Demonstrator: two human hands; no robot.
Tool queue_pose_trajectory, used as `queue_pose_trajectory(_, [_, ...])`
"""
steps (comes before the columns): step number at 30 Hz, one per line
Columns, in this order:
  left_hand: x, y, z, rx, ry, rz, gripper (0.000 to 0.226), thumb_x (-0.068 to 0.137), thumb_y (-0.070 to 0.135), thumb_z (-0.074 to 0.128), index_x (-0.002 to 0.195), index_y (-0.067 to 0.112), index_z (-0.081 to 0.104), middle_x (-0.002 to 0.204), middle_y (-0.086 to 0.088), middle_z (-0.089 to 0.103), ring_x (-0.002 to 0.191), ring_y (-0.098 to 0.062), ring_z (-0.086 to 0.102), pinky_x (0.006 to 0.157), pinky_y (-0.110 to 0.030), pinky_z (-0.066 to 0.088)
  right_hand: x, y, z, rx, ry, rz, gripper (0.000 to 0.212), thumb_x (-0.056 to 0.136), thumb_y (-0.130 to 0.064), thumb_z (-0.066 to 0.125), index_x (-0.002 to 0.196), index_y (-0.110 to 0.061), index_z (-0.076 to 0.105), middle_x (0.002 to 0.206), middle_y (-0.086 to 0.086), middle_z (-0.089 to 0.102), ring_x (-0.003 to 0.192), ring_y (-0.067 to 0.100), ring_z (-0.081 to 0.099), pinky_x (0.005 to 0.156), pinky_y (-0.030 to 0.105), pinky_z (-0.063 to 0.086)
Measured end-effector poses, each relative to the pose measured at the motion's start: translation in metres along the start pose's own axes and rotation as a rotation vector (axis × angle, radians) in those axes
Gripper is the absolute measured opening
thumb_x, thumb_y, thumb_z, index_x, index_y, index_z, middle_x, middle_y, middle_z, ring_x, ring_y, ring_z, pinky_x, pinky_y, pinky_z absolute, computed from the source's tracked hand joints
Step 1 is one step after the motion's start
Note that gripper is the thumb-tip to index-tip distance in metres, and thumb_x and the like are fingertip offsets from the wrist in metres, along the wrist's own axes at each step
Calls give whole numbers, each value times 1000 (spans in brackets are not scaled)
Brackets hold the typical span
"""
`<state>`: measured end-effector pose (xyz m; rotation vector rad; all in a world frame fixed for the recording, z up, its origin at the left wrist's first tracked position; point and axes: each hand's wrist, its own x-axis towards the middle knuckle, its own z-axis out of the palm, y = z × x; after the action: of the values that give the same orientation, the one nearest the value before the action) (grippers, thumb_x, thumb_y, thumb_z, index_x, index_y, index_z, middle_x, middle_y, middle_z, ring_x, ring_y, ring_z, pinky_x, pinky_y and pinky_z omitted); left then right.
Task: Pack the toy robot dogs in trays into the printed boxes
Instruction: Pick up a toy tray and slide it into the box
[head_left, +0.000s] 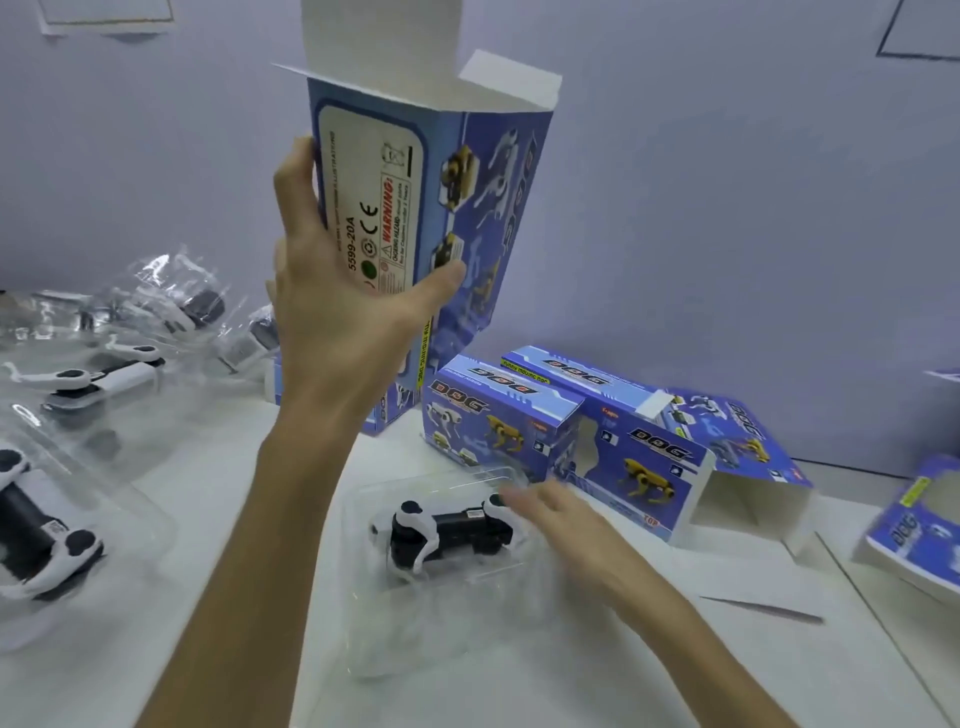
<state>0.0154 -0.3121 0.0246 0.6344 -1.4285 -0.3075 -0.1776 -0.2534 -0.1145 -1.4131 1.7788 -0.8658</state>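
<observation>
left hand (332, 291) up at 11 o'clock, grasping a printed box (457, 182) by its lower end: thumb on the picture side, fingers wrapped round the label side. box is upright and off the table, top flaps open and standing up.

right hand (561, 525) low at 5 o'clock, fingers stretched out, nothing in them. it sits at the 2 o'clock corner of a clear tray (415, 634). motion blur, cannot tell if it touches the tray.

toy robot dog (447, 535), black and white, lies in that tray on the white table (675, 665), just below frame centre.

at 12 o'clock of the tray: 1 closed box (488, 421), touching an open box (649, 467) lying on its side, mouth facing 3 o'clock.

at 9 o'clock: more trays (78, 389) with dogs. another dog (31, 530) at the left edge. 1 more box (914, 525) at the right edge.
</observation>
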Motion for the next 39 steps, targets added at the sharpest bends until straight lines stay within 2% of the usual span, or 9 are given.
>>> queue_pose_trajectory(6, [-1, -3, 4, 39, -11, -14, 91, 71, 30, 88, 141, 11, 32, 113, 12, 58, 104, -3, 64, 87, -36, 58, -4, -1, -1, -49, -75, 54, 44, 84, -43, 72, 118, -43, 45, 103, -32, 51, 83, -14, 53, 61, 9, 36])
queue_pose_trajectory(11, [0, -3, 6, 35, -32, -5, 91, 70, 30, 88, 140, 9, 33, 119, 3, 58, 108, -9, 63, 88, -37, 57, -24, -16, -7, -329, 259, -402, 67, 93, -41, 64, 151, -45, 30, 144, -31, 36, 136, -3, 35, 102, 16, 31])
queue_pose_trajectory(15, [0, -2, 4, 21, -42, -4, 91, 70, 30, 87, 140, 8, 33, 118, 0, 59, 109, -14, 64, 89, -39, 57, -46, -35, 20, -521, -9, -696, 55, 102, -49, 30, 156, -42, 22, 162, -29, 13, 149, -6, 3, 121, 20, 4])
queue_pose_trajectory(18, [-1, -1, 2, 31, -34, -2, 91, 70, 31, 87, 140, 9, 33, 117, 1, 58, 110, -14, 63, 88, -38, 57, -53, -32, 38, -745, -251, -603, 54, 107, -49, 20, 159, -36, 12, 164, -27, -1, 152, 1, -2, 123, 39, -8])
queue_pose_trajectory(24, [0, 0, 0, 43, -35, -6, 90, 71, 31, 87, 139, 10, 32, 119, 4, 57, 112, -12, 62, 88, -37, 57, -49, -35, 32, -559, -291, -563, 49, 107, -46, 28, 156, -41, 23, 162, -29, 13, 147, -11, 6, 123, 37, -8])
queue_pose_trajectory(27, [1, 0, 0, 28, -33, 3, 91, 69, 33, 87, 139, 10, 33, 115, 7, 57, 109, -10, 63, 89, -39, 57, -39, -32, 15, -349, -7, -541, 49, 97, -50, 46, 145, -43, 44, 151, -27, 41, 133, -21, 26, 121, 29, 14])
queue_pose_trajectory(30, [1, 1, 0, 15, -37, 15, 91, 70, 31, 88, 139, 8, 33, 115, 7, 58, 107, -6, 63, 87, -33, 58, -22, -21, -8, -63, 283, -326, 34, 93, -52, 60, 126, -44, 54, 122, -33, 57, 115, -8, 52, 89, 15, 41])
queue_pose_trajectory(34, [0, -1, 1, -1, -51, 22, 91, 69, 26, 89, 139, 6, 34, 117, 2, 59, 107, -8, 64, 87, -36, 57, -4, -4, -2, 260, -25, 125, 47, 80, -71, 60, 117, -43, 55, 113, -24, 55, 99, -1, 53, 79, 24, 41])
queue_pose_trajectory(39, [0, -1, 4, 5, -83, 40, 91, 69, 28, 88, 140, 8, 35, 114, 7, 59, 106, -6, 63, 87, -36, 58, -1, 5, 3, 213, -149, 73, 7, 83, -52, 68, 78, -50, 72, 78, -33, 67, 67, -20, 60, 61, 7, 47])
